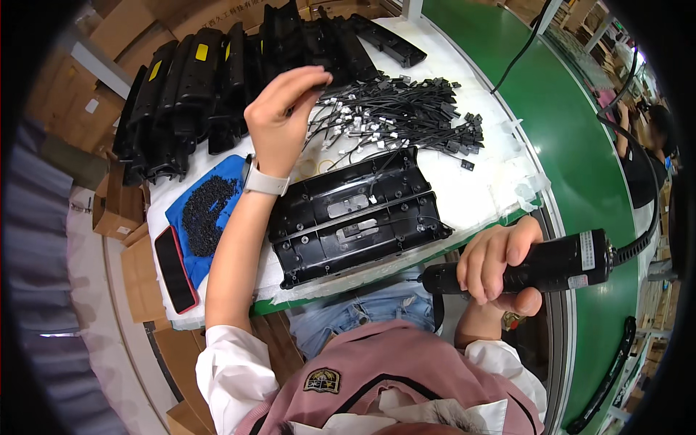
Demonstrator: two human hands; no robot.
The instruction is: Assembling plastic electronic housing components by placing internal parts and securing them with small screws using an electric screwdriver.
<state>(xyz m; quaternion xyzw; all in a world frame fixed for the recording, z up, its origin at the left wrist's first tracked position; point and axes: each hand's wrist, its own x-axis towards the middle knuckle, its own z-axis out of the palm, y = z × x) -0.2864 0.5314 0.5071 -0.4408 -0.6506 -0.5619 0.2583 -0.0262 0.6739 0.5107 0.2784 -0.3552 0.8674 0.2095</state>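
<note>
Fingertips of left hand (279, 119) pinched together on a strand from the heap of black wire leads (395, 116), just beyond the black plastic housing (355, 217); pale watch (262, 181) strapped on that wrist. Right hand (500, 261) wrapped tight around black electric screwdriver (540, 264), held level just off the housing's near right corner, coiled cable (641, 239) trailing off to the right. Housing itself flat on white padded table (478, 196), open side up, two small metal plates visible inside. Left of housing: blue tray (217, 210) with a pile of small black screws (206, 214), then a red-cased phone (174, 268) at the table's edge. Beyond housing: row of more black housings (210, 87) stood on edge. Right of housing: green conveyor belt (580, 145), another person (645, 145) at its far side. Cardboard boxes (119, 206) stacked left of the table.
</note>
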